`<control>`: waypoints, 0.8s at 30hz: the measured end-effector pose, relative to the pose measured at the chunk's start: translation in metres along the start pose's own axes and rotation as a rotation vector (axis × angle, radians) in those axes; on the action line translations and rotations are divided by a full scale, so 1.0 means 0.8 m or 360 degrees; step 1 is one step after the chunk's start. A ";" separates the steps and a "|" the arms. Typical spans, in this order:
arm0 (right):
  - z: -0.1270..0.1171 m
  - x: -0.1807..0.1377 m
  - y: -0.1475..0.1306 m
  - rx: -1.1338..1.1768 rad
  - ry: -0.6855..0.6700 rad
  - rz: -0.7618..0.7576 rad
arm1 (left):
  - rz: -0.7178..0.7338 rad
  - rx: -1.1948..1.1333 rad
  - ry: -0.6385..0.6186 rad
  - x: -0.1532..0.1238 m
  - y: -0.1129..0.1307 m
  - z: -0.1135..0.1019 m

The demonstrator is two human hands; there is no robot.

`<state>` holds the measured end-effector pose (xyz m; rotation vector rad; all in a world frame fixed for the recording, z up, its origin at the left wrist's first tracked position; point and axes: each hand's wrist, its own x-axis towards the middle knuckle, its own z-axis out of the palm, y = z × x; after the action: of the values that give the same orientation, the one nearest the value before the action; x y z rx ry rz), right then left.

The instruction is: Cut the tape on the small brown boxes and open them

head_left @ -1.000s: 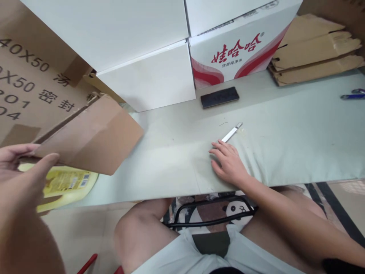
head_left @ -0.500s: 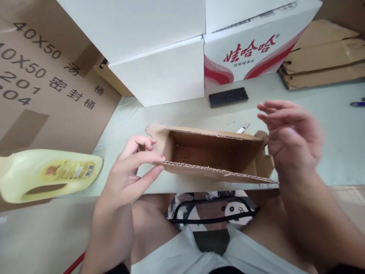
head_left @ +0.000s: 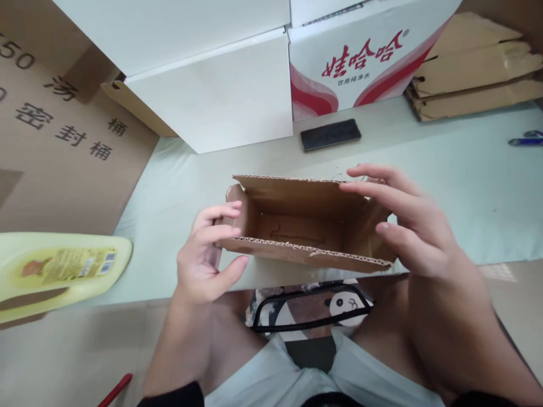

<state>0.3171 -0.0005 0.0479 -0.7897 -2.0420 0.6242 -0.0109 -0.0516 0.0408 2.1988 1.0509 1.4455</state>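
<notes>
A small brown cardboard box (head_left: 297,226) with its top open sits at the near edge of the pale green table (head_left: 445,186). My left hand (head_left: 210,254) grips its left end, fingers curled round the flap and thumb under the near wall. My right hand (head_left: 407,226) holds the right end, fingers stretched over the far wall and thumb on the near side. The box's inside looks empty.
A yellow plastic jug (head_left: 59,268) lies at the left beside a big printed brown carton (head_left: 63,130). White boxes (head_left: 212,96) and a red-printed box (head_left: 356,62) stand behind; a black phone (head_left: 331,134) lies before them. Flattened cardboard (head_left: 475,73) is stacked far right, near blue-handled scissors (head_left: 524,138).
My left hand brought the cardboard box from the left to the table's front. My right hand left the table and closed on the box's right end. The small knife is now hidden.
</notes>
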 end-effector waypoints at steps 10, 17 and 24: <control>0.007 0.005 0.001 -0.0025 -0.0049 0.0155 | -0.0418 -0.0475 0.0793 -0.019 -0.023 0.029; 0.000 0.001 -0.004 -0.0008 -0.0247 0.0103 | -0.0502 -0.0478 0.1029 -0.029 -0.023 0.028; 0.000 -0.001 -0.003 0.0153 -0.0230 0.0210 | -0.0478 -0.0149 0.0381 -0.031 -0.027 0.029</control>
<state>0.3169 -0.0031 0.0491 -0.8484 -2.0840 0.8700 -0.0048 -0.0515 0.0014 1.7445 1.2975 1.6052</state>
